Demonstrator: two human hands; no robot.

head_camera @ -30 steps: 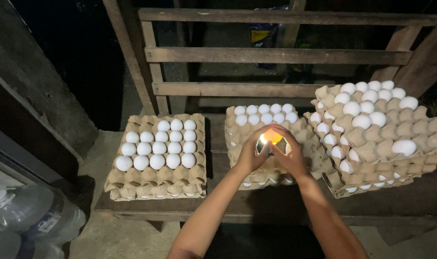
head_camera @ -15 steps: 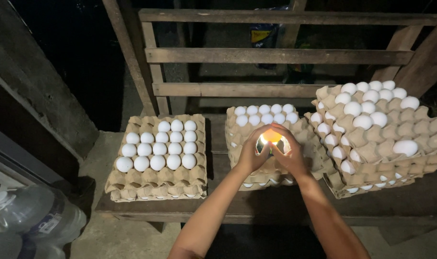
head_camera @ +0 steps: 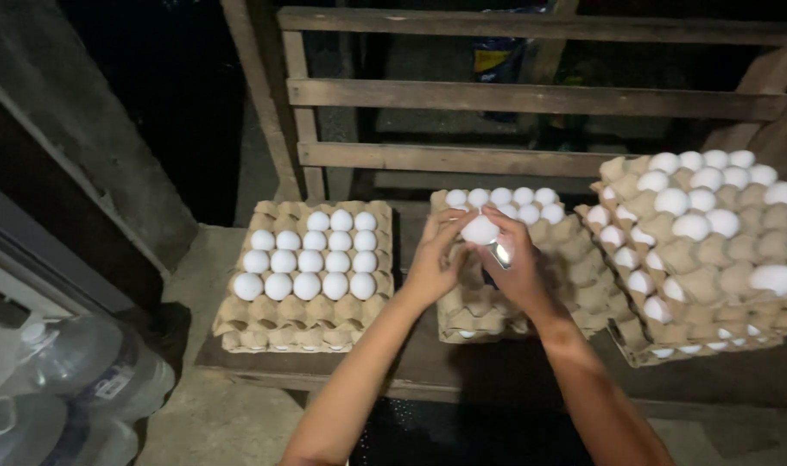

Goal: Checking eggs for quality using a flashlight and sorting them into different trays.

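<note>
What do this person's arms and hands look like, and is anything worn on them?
Both forearms are bare up to the picture's lower edge: no sleeves show. The left hand and right hand wear no gloves, and no watch, ring or bracelet can be seen. The arms look slim.

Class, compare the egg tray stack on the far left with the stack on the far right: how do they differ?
The left stack sits flat and square; the right stack is taller and skewed. The left stack's eggs fill neat rows toward the back; the right stack's eggs are scattered, one lying loose. Both are brown pulp trays holding white eggs.
</note>
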